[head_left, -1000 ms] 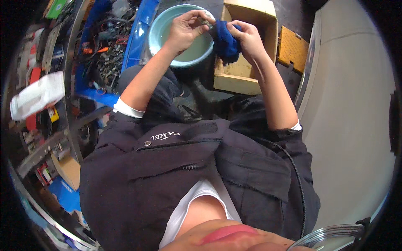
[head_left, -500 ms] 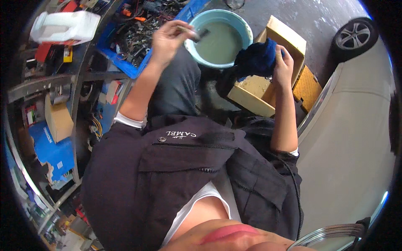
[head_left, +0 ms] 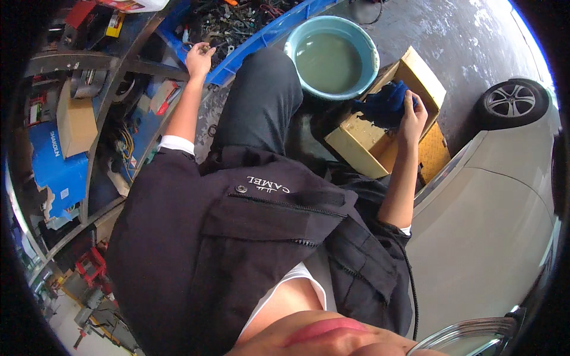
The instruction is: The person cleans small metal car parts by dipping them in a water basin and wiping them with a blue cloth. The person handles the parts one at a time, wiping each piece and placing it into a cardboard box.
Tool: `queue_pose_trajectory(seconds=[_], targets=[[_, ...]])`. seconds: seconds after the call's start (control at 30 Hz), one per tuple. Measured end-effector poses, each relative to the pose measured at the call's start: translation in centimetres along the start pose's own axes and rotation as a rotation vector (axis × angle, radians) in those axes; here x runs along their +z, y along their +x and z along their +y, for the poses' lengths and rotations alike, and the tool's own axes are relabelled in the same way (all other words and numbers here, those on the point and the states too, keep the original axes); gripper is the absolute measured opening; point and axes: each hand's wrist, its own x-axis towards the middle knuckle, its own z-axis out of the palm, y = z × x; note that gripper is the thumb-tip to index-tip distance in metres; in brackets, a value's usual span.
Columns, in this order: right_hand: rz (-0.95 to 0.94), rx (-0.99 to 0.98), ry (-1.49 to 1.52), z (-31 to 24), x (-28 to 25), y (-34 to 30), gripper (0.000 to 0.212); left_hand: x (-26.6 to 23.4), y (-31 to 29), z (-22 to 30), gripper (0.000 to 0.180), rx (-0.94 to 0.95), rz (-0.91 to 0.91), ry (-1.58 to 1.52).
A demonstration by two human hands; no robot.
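Note:
My left hand [head_left: 200,59] is over the near left corner of a blue bin [head_left: 261,38] heaped with small metal and plastic parts [head_left: 228,26]. Its fingers are curled together, and whatever they may hold is too small to make out. My right hand [head_left: 412,118] pinches a dark blue cloth [head_left: 385,105], which hangs over an open cardboard box [head_left: 362,139]. Between the two hands stands a round light-blue basin [head_left: 373,56] of murky water [head_left: 328,62].
On the left, metal shelving [head_left: 98,172] carries a brown carton [head_left: 77,127], a torn blue box [head_left: 53,160] and cables [head_left: 127,145]. A beige car [head_left: 481,231] with a dark wheel [head_left: 514,102] stands close on the right. My knee [head_left: 267,89] is between bin and basin.
My left hand has moved left, from beside the basin to the bin's corner; the small metal piece it held no longer shows clearly. My right hand still holds the cloth, lower over the box.

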Motion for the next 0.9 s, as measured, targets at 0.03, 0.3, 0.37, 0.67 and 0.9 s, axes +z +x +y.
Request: queue_pose_trajectory(seconds=[0.03, 0.3, 0.37, 0.67, 0.9], targets=[[0.0, -0.002, -0.046, -0.2, 0.0, 0.0, 0.03, 0.1, -0.1, -0.1, 0.027, 0.004, 0.002, 0.013], [-0.005, -0.102, -0.192, 0.2, 0.1, 0.5, 0.032, -1.1, -0.7, 6.5, 0.022, 0.078, 0.096, -0.02], [0.017, -0.135, -0.219, -0.5, 0.3, 0.2, 0.032, -0.3, -2.6, 11.3, 0.022, 0.172, 0.039, -0.129], [0.175, -0.216, -0.246, -2.4, -0.2, -0.3, 0.031, 12.0, -17.5, 31.2, 0.057, 0.636, -0.973, -0.201], [0.208, -0.06, -0.18, -2.2, -3.9, -0.3, 0.043, 26.3, -21.9, 35.1, 0.069, 0.523, -1.328, -0.345]])
